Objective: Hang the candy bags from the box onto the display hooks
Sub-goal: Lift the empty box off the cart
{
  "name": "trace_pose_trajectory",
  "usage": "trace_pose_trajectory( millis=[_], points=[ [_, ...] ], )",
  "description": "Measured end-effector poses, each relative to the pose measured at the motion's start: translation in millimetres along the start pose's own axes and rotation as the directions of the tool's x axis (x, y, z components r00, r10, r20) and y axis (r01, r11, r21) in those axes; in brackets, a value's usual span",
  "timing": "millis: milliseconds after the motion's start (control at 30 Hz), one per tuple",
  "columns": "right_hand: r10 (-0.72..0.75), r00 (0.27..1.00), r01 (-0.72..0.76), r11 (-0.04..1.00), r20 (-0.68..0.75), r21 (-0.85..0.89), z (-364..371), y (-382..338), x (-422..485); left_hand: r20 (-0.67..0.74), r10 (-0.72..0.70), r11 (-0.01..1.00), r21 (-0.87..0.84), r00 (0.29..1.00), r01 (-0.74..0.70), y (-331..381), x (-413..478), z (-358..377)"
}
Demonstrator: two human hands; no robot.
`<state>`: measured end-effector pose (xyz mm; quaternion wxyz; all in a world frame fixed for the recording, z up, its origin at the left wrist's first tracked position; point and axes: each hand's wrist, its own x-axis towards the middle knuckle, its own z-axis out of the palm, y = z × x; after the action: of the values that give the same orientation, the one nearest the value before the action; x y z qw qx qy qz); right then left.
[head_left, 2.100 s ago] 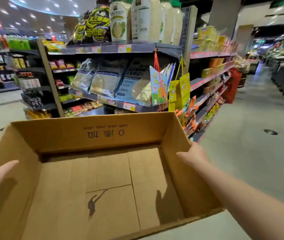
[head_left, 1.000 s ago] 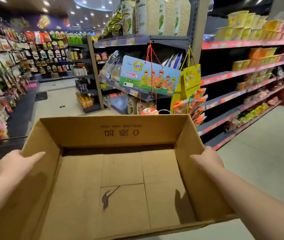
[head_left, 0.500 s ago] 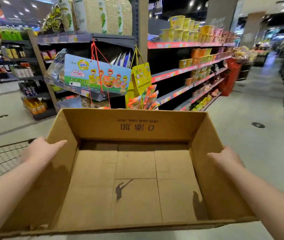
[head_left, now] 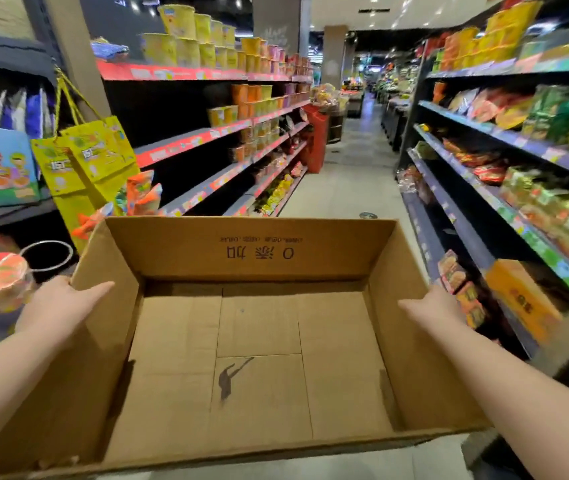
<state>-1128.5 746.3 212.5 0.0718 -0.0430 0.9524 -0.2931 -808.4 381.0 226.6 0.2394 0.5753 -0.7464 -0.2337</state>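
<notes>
Change: the view has swung from the end display, now at the left edge of the frame, to face down an aisle (head_left: 352, 161) between two shelves; the box (head_left: 258, 334) has stayed in both hands throughout.
Box: fills the lower middle of the frame, open top up, only bare cardboard floor inside.
Candy bags: none in the box; orange bags (head_left: 142, 194) hang at middle left, just past the box's far-left corner. These are probably the hung stock, though I cannot tell for sure.
Meaning: hanging looks finished; the empty box is likely being carried off.
Left hand (head_left: 59, 306): grips the left wall, thumb laid over the rim inside, fingers hidden outside.
Right hand (head_left: 438, 308): grips the right wall the same way, fingers hidden.
Hands: well apart, one clamped on each side.
</notes>
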Motion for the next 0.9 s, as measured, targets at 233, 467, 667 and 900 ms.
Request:
trace_pose_trajectory(
  millis=[233,467,667,900],
  points=[
    [0.124,0.989,-0.124,0.992,-0.075,0.001,-14.0,10.6,99.7,0.096,0.088,0.996,-0.011,0.991,-0.088,106.4,74.1,107.5],
    [0.224,0.964,-0.228,0.974,-0.145,-0.007,-15.3,9.7,194.8,0.126,0.145,0.989,0.009,0.981,-0.148,189.5,123.1,187.4],
    [0.159,0.983,-0.162,0.986,-0.088,-0.026,-0.7,-9.9,300.2,0.098,0.1,0.993,0.054,0.99,-0.106,240.7,154.9,239.6],
    [0.034,0.998,-0.034,0.999,0.051,-0.007,10.9,-62.5,432.4,0.055,-0.031,0.999,0.041,0.998,0.029,291.5,199.7,276.0]
  ],
)
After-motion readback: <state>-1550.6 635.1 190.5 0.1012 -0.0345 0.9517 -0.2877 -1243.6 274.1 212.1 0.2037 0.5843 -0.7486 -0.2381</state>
